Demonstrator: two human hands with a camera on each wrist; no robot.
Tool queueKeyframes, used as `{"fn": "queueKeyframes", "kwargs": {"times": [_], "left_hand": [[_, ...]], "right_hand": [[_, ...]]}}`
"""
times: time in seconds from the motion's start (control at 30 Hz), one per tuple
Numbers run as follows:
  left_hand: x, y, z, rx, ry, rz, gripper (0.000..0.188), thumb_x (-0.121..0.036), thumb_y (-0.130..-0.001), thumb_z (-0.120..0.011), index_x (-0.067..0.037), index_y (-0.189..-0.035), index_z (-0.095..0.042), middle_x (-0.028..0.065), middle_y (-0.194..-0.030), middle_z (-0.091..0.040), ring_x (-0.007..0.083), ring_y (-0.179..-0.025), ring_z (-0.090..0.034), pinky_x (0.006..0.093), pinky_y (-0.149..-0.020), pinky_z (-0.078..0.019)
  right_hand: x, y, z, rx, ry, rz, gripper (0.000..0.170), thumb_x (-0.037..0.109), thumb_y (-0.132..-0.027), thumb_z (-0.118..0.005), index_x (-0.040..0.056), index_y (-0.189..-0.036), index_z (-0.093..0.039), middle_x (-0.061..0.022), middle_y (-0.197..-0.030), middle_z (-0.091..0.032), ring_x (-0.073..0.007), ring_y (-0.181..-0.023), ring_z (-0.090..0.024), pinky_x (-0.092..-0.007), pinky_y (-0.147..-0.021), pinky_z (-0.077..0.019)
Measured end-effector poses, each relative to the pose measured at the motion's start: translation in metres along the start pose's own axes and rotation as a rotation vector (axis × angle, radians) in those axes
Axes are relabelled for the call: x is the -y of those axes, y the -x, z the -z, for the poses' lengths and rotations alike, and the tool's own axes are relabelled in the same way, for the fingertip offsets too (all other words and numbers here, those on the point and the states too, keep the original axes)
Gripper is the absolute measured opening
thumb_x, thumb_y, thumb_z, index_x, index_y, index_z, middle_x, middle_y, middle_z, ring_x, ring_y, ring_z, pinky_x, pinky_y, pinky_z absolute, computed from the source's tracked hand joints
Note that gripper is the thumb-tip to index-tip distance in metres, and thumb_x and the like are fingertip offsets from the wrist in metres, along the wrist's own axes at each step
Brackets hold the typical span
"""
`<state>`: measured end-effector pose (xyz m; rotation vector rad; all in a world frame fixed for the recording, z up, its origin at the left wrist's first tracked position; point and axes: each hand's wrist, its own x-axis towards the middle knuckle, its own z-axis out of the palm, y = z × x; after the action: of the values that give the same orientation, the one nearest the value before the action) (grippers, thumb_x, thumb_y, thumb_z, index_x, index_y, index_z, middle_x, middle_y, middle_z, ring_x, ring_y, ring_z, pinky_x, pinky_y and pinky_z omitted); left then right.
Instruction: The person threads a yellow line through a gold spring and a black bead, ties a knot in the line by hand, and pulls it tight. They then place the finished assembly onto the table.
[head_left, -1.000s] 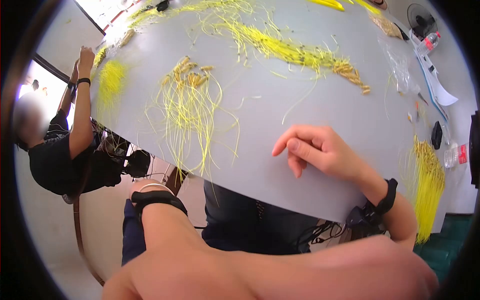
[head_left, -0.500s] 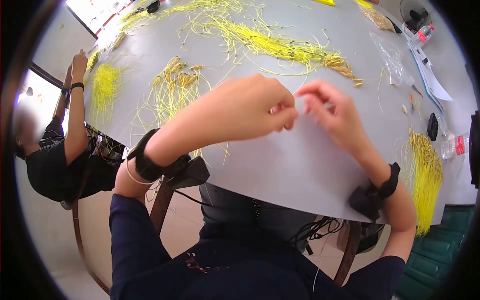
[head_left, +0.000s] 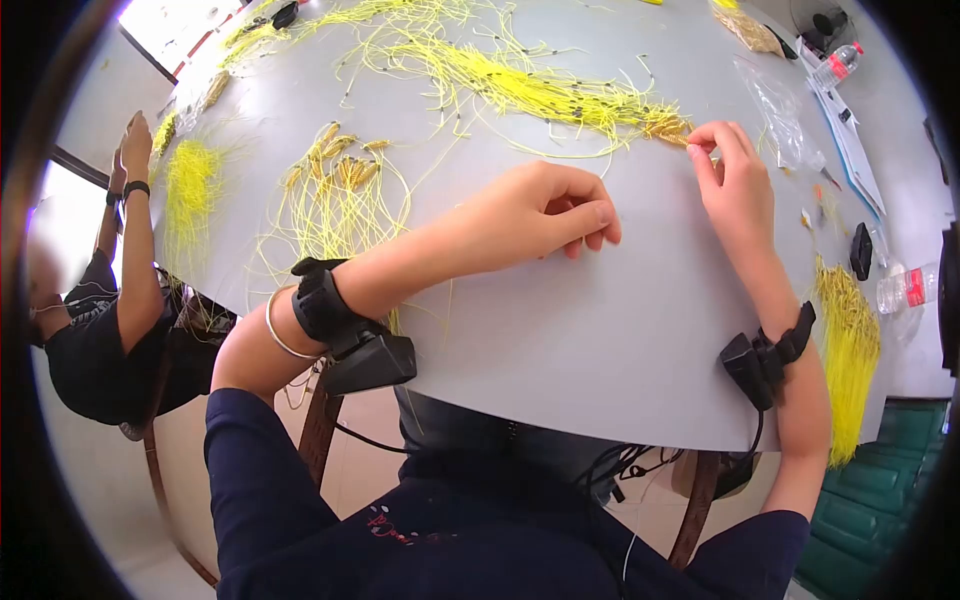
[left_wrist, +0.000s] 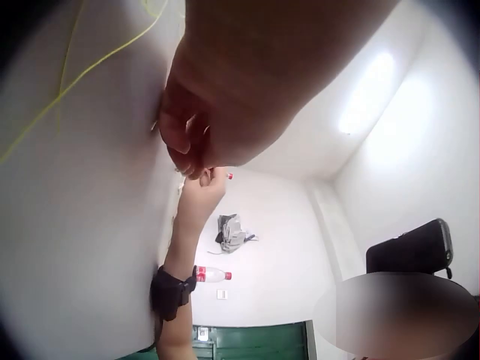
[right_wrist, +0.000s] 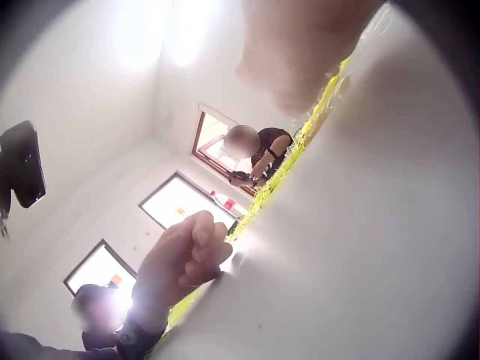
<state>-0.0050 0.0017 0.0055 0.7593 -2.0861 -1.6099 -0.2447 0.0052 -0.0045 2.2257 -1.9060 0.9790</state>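
A bundle of thin yellow strings (head_left: 520,85) with small dark specks lies across the far middle of the table, its gold-brown ends (head_left: 660,128) towards the right. My right hand (head_left: 735,185) is right at these ends, index fingertip and thumb close together; I cannot tell whether they pinch one. My left hand (head_left: 560,215) hovers near the table's middle, fingers loosely bent and nothing in them. In the left wrist view its fingers (left_wrist: 184,135) hang curled. Left of it, a looser spread of yellow strings (head_left: 335,215) with gold-brown ends (head_left: 345,165) is partly behind my forearm.
A dense yellow string bundle (head_left: 848,370) hangs over the right edge. Nearby are a black object (head_left: 861,250), bottles (head_left: 905,288), a clear plastic bag (head_left: 785,120) and papers (head_left: 850,150). At the left another person (head_left: 100,310) works beside yellow strings (head_left: 193,190).
My left hand has come up from below the table edge to over its middle. My right hand has moved away and to the right, reaching the bundle's gold-brown ends.
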Motion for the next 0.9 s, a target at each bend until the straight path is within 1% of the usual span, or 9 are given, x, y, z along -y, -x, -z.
{"fn": "queueKeyframes", "kwargs": {"times": [0.07, 0.13, 0.17, 0.23, 0.27, 0.53, 0.6, 0.8, 0.9], "left_hand": [[-0.002, 0.002, -0.002, -0.075, 0.056, 0.008, 0.019, -0.021, -0.091, -0.053, -0.003, -0.096, -0.059, 0.0008, -0.082, -0.058, 0.0055, -0.068, -0.053, 0.0189, -0.056, -0.0410], [-0.002, 0.001, -0.004, -0.150, 0.113, 0.020, 0.020, -0.018, -0.090, -0.055, -0.002, -0.101, -0.057, 0.0023, -0.085, -0.057, 0.0060, -0.070, -0.054, 0.0189, -0.056, -0.0416], [0.001, 0.001, -0.005, -0.189, 0.165, -0.011, 0.020, -0.016, -0.089, -0.056, -0.001, -0.102, -0.054, 0.0030, -0.086, -0.056, 0.0067, -0.070, -0.054, 0.0194, -0.056, -0.0422], [0.004, 0.001, -0.006, -0.228, 0.215, -0.041, 0.021, -0.014, -0.088, -0.057, 0.000, -0.102, -0.052, 0.0037, -0.087, -0.055, 0.0073, -0.071, -0.055, 0.0198, -0.056, -0.0428], [0.005, 0.001, -0.005, -0.246, 0.221, -0.047, 0.019, -0.013, -0.087, -0.059, 0.000, -0.099, -0.052, 0.0034, -0.086, -0.055, 0.0076, -0.071, -0.055, 0.0200, -0.056, -0.0430], [0.000, 0.000, 0.011, -0.268, 0.099, 0.020, 0.016, -0.014, -0.084, -0.062, -0.003, -0.088, -0.052, 0.0014, -0.079, -0.056, 0.0078, -0.071, -0.055, 0.0207, -0.058, -0.0442], [0.001, 0.000, 0.025, -0.304, -0.389, -0.118, 0.017, -0.018, -0.080, -0.064, -0.004, -0.084, -0.055, 0.0004, -0.075, -0.057, 0.0105, -0.068, -0.056, 0.0234, -0.059, -0.0449], [-0.003, 0.005, 0.028, -0.256, -0.655, 0.022, 0.023, -0.025, -0.076, -0.067, -0.006, -0.084, -0.056, 0.0041, -0.080, -0.059, 0.0168, -0.069, -0.057, 0.0285, -0.061, -0.0449], [0.006, 0.004, 0.017, -0.224, -0.782, -0.025, 0.022, -0.024, -0.076, -0.066, -0.006, -0.084, -0.056, 0.0054, -0.083, -0.057, 0.0172, -0.071, -0.056, 0.0286, -0.063, -0.0442]], "right_hand": [[0.010, 0.003, 0.000, -0.037, -0.021, 0.042, 0.008, 0.010, -0.083, -0.058, 0.0075, -0.089, -0.054, -0.0031, -0.082, -0.057, -0.0168, -0.071, -0.058, -0.0296, -0.060, -0.0454], [0.026, 0.012, -0.005, 0.239, -0.646, -0.072, 0.010, 0.011, -0.085, -0.060, 0.0062, -0.093, -0.056, 0.0000, -0.083, -0.059, -0.0091, -0.071, -0.056, -0.0242, -0.059, -0.0445], [0.033, 0.016, -0.007, 0.242, -0.651, -0.072, 0.010, 0.011, -0.085, -0.060, 0.0062, -0.093, -0.056, 0.0000, -0.083, -0.059, -0.0091, -0.071, -0.056, -0.0242, -0.059, -0.0445], [0.045, 0.023, -0.008, 0.482, -1.122, -0.236, 0.011, 0.011, -0.087, -0.060, 0.0035, -0.094, -0.056, 0.0005, -0.085, -0.059, -0.0052, -0.073, -0.053, -0.0208, -0.061, -0.0440], [0.051, 0.024, -0.009, 0.485, -1.162, -0.231, 0.012, 0.011, -0.087, -0.060, 0.0020, -0.093, -0.055, -0.0013, -0.085, -0.059, -0.0064, -0.072, -0.054, -0.0200, -0.061, -0.0440], [0.051, 0.024, -0.010, 0.410, -0.993, -0.236, 0.010, 0.008, -0.086, -0.058, 0.0018, -0.094, -0.055, -0.0014, -0.085, -0.059, -0.0058, -0.074, -0.053, -0.0200, -0.065, -0.0442], [0.050, 0.024, -0.009, 0.408, -0.945, -0.255, 0.010, 0.007, -0.086, -0.057, 0.0017, -0.094, -0.056, -0.0014, -0.085, -0.058, -0.0059, -0.075, -0.054, -0.0200, -0.067, -0.0444], [0.052, 0.026, -0.010, 0.431, -0.890, -0.204, 0.010, 0.006, -0.085, -0.055, 0.0006, -0.094, -0.056, -0.0018, -0.086, -0.058, -0.0062, -0.077, -0.054, -0.0197, -0.069, -0.0443], [0.048, 0.026, -0.016, 0.392, -0.889, -0.167, 0.009, 0.005, -0.085, -0.055, 0.0003, -0.092, -0.057, -0.0018, -0.084, -0.058, -0.0061, -0.075, -0.054, -0.0197, -0.069, -0.0445]]}}
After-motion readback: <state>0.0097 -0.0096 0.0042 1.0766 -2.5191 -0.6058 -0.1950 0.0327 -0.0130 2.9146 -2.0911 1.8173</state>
